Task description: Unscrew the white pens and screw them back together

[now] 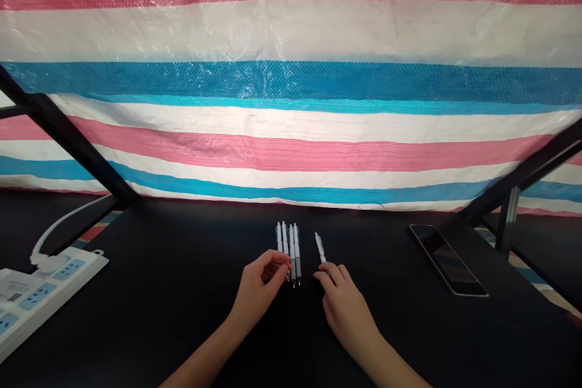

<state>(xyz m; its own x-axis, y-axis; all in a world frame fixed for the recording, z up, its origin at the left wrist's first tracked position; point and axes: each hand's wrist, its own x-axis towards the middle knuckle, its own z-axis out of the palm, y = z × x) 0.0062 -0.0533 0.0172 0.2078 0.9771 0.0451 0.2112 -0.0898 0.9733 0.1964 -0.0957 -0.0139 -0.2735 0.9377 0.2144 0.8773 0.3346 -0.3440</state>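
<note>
Near the surface's far edge, four pens lie side by side — my left hand is half-curled against their lower ends, though I can't tell whether it grips them. My right hand, loosely open and holding nothing, sits just below a lone pen. A phone lies toward the right edge, a power strip at the left.
</note>
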